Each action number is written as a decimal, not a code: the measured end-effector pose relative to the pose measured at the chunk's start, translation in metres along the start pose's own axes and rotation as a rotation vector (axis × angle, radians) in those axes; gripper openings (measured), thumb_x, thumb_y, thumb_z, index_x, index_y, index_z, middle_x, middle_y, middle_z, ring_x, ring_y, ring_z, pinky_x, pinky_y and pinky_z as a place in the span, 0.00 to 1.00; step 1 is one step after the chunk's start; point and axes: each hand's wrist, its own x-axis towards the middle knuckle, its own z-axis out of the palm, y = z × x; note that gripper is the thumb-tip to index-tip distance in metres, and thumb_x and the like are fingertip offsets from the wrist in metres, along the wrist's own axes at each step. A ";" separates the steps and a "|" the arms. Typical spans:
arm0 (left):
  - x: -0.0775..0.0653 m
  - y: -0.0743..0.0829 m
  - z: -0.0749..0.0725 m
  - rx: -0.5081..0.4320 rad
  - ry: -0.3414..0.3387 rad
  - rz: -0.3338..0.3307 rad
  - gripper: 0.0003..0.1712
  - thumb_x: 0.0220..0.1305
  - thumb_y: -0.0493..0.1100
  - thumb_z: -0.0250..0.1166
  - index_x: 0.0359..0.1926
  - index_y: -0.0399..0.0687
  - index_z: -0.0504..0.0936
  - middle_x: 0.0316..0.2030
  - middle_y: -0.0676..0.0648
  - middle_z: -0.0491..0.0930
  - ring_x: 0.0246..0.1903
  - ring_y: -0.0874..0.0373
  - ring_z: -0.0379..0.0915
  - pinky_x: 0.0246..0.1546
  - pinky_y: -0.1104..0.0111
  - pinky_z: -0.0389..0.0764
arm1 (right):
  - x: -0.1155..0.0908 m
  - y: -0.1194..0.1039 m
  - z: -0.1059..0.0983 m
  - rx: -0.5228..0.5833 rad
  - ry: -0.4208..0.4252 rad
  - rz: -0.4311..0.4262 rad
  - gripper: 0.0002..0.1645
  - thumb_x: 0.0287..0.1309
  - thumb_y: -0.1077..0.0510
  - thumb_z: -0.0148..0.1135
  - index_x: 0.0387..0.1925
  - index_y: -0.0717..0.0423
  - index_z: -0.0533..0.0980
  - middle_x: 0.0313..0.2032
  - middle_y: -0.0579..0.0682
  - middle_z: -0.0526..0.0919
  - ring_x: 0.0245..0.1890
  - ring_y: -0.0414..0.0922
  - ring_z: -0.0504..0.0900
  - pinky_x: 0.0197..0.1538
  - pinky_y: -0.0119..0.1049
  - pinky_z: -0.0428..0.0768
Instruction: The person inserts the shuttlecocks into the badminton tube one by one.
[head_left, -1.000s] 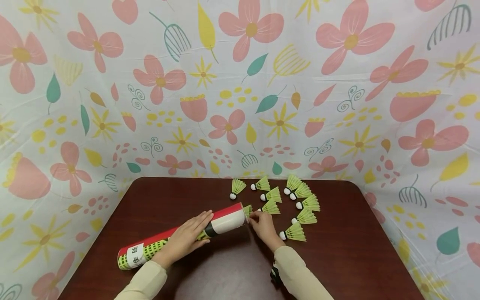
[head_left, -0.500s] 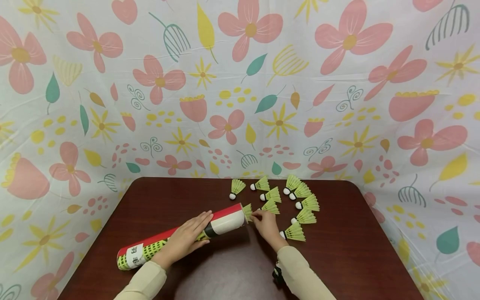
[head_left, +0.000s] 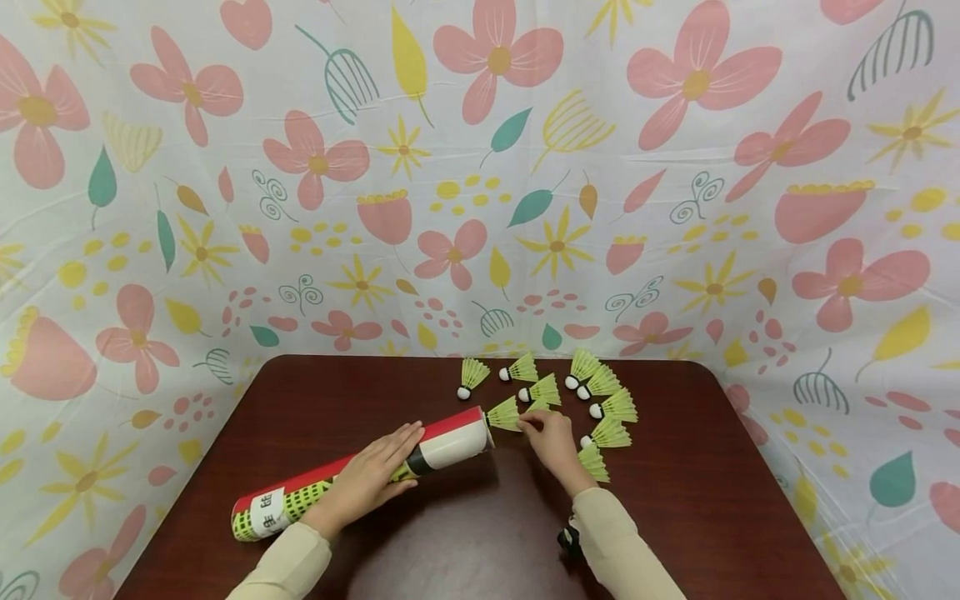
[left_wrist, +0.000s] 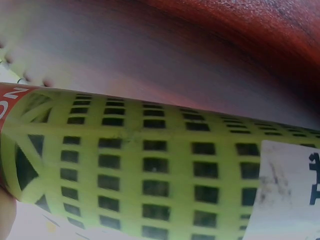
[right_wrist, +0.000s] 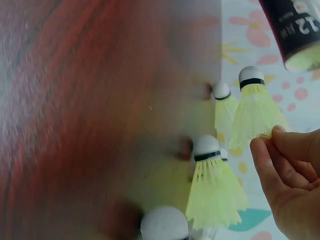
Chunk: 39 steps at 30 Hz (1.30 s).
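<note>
I see left hand [head_left: 370, 475] gripping red-white-yellow-green cylindrical tube [head_left: 453, 442], right hand [head_left: 552, 442] pinching yellow-green conical white-headed shuttlecock [right_wrist: 256, 112] by skirt rim [right_wrist: 242, 143], near tube's end [right_wrist: 304, 59]

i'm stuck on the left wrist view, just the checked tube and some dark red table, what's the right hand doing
Observer: The right hand pinches a yellow-green shuttlecock by its wide end.
Operator: is its cork inside the tube
Observer: No, the right wrist view shows its white cork outside the tube.
Operator: any more shuttlecocks around
Observer: Yes, the head view shows several other shuttlecocks lying on the table.
</note>
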 end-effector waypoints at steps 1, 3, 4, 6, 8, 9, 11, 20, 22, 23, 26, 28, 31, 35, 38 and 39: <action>0.000 0.000 0.000 0.000 -0.001 -0.002 0.52 0.53 0.49 0.74 0.73 0.40 0.57 0.73 0.46 0.54 0.69 0.52 0.58 0.60 0.54 0.70 | 0.000 0.000 -0.003 0.001 -0.001 0.007 0.06 0.57 0.63 0.66 0.36 0.59 0.85 0.32 0.52 0.86 0.24 0.40 0.79 0.26 0.32 0.74; 0.000 0.000 -0.001 0.002 -0.003 -0.005 0.52 0.53 0.50 0.74 0.73 0.40 0.57 0.73 0.46 0.54 0.68 0.52 0.58 0.60 0.55 0.70 | 0.001 0.000 -0.008 0.001 0.003 0.015 0.06 0.57 0.63 0.66 0.37 0.59 0.85 0.33 0.52 0.87 0.25 0.41 0.80 0.26 0.32 0.75; 0.000 0.000 -0.001 0.002 -0.007 -0.009 0.52 0.53 0.50 0.74 0.73 0.41 0.57 0.73 0.47 0.54 0.69 0.52 0.57 0.61 0.55 0.69 | 0.001 0.000 -0.011 0.002 0.006 0.017 0.06 0.57 0.63 0.66 0.37 0.59 0.85 0.33 0.53 0.87 0.24 0.41 0.80 0.26 0.32 0.75; 0.000 0.000 -0.001 0.004 -0.005 -0.009 0.52 0.53 0.50 0.74 0.73 0.41 0.57 0.73 0.46 0.54 0.68 0.52 0.58 0.61 0.55 0.69 | 0.001 0.001 -0.016 0.005 0.012 0.019 0.06 0.57 0.63 0.66 0.36 0.59 0.85 0.33 0.53 0.87 0.25 0.42 0.81 0.27 0.32 0.76; 0.000 0.000 -0.001 0.008 -0.006 -0.010 0.52 0.53 0.50 0.74 0.73 0.41 0.57 0.73 0.47 0.55 0.68 0.52 0.58 0.61 0.56 0.69 | 0.002 0.001 -0.021 0.008 0.022 0.014 0.05 0.57 0.63 0.67 0.35 0.59 0.86 0.32 0.52 0.87 0.25 0.43 0.81 0.27 0.33 0.77; 0.000 0.000 -0.001 0.008 -0.008 -0.012 0.52 0.53 0.50 0.74 0.73 0.41 0.57 0.73 0.47 0.55 0.68 0.53 0.58 0.61 0.56 0.69 | 0.002 0.002 -0.023 0.010 0.027 0.011 0.05 0.57 0.63 0.67 0.35 0.59 0.86 0.31 0.52 0.87 0.26 0.43 0.82 0.27 0.34 0.77; 0.000 -0.001 0.000 0.013 -0.004 -0.007 0.52 0.53 0.50 0.74 0.73 0.41 0.57 0.73 0.46 0.55 0.68 0.52 0.58 0.61 0.56 0.69 | 0.003 0.002 -0.027 0.010 0.033 0.007 0.05 0.56 0.63 0.67 0.35 0.59 0.86 0.31 0.53 0.87 0.26 0.44 0.82 0.28 0.35 0.78; 0.000 -0.002 0.000 0.004 -0.007 -0.015 0.52 0.53 0.50 0.74 0.73 0.41 0.57 0.72 0.46 0.55 0.68 0.52 0.59 0.60 0.55 0.70 | -0.002 -0.007 -0.040 0.023 -0.024 0.040 0.07 0.58 0.61 0.67 0.37 0.57 0.85 0.34 0.52 0.87 0.30 0.43 0.83 0.30 0.34 0.79; 0.000 -0.001 -0.001 0.000 -0.010 -0.019 0.52 0.53 0.50 0.74 0.73 0.42 0.56 0.73 0.47 0.55 0.68 0.52 0.58 0.61 0.55 0.69 | -0.003 -0.010 -0.041 0.033 -0.033 0.036 0.07 0.58 0.61 0.67 0.38 0.57 0.85 0.34 0.51 0.87 0.31 0.43 0.84 0.31 0.34 0.80; 0.000 -0.001 -0.001 0.001 -0.011 -0.018 0.52 0.54 0.50 0.73 0.73 0.42 0.56 0.73 0.47 0.55 0.68 0.52 0.58 0.61 0.55 0.69 | -0.004 -0.011 -0.041 0.037 -0.035 0.029 0.07 0.57 0.61 0.67 0.37 0.56 0.85 0.34 0.51 0.87 0.31 0.43 0.84 0.32 0.34 0.80; 0.000 0.000 -0.001 -0.001 -0.011 -0.020 0.51 0.54 0.50 0.73 0.73 0.41 0.57 0.73 0.47 0.55 0.69 0.52 0.58 0.61 0.55 0.69 | -0.006 -0.014 -0.042 0.045 -0.036 0.012 0.06 0.57 0.61 0.67 0.36 0.55 0.86 0.34 0.50 0.87 0.31 0.43 0.84 0.33 0.34 0.81; 0.000 0.000 -0.001 -0.005 -0.010 -0.020 0.52 0.53 0.49 0.74 0.73 0.41 0.57 0.73 0.46 0.55 0.68 0.52 0.58 0.61 0.55 0.69 | -0.007 -0.017 -0.042 0.048 -0.037 0.004 0.05 0.56 0.61 0.68 0.35 0.54 0.86 0.34 0.48 0.87 0.31 0.42 0.84 0.33 0.34 0.81; 0.000 0.000 0.000 -0.005 0.003 -0.011 0.52 0.52 0.48 0.75 0.72 0.40 0.58 0.72 0.45 0.56 0.68 0.51 0.59 0.59 0.53 0.71 | -0.009 -0.020 -0.041 0.057 -0.043 -0.004 0.05 0.55 0.61 0.68 0.35 0.54 0.86 0.33 0.47 0.87 0.30 0.42 0.84 0.33 0.34 0.81; 0.001 0.000 0.000 -0.008 0.013 -0.007 0.53 0.51 0.48 0.75 0.72 0.40 0.58 0.72 0.46 0.56 0.68 0.51 0.59 0.59 0.53 0.71 | -0.011 -0.026 -0.040 0.069 -0.056 -0.026 0.05 0.55 0.62 0.68 0.34 0.54 0.86 0.33 0.46 0.87 0.30 0.41 0.84 0.32 0.32 0.80; 0.001 0.001 0.000 -0.010 -0.001 -0.011 0.52 0.53 0.49 0.74 0.73 0.41 0.57 0.73 0.47 0.55 0.68 0.52 0.58 0.60 0.54 0.70 | -0.012 -0.030 -0.038 0.066 -0.058 -0.052 0.04 0.55 0.62 0.68 0.33 0.53 0.86 0.33 0.46 0.87 0.29 0.40 0.83 0.32 0.32 0.80; 0.002 0.001 0.000 -0.005 -0.004 -0.008 0.52 0.53 0.49 0.74 0.73 0.42 0.56 0.73 0.47 0.54 0.69 0.52 0.57 0.60 0.54 0.70 | -0.013 -0.031 -0.037 0.063 -0.056 -0.061 0.04 0.55 0.63 0.68 0.33 0.53 0.86 0.32 0.46 0.86 0.29 0.40 0.83 0.32 0.32 0.80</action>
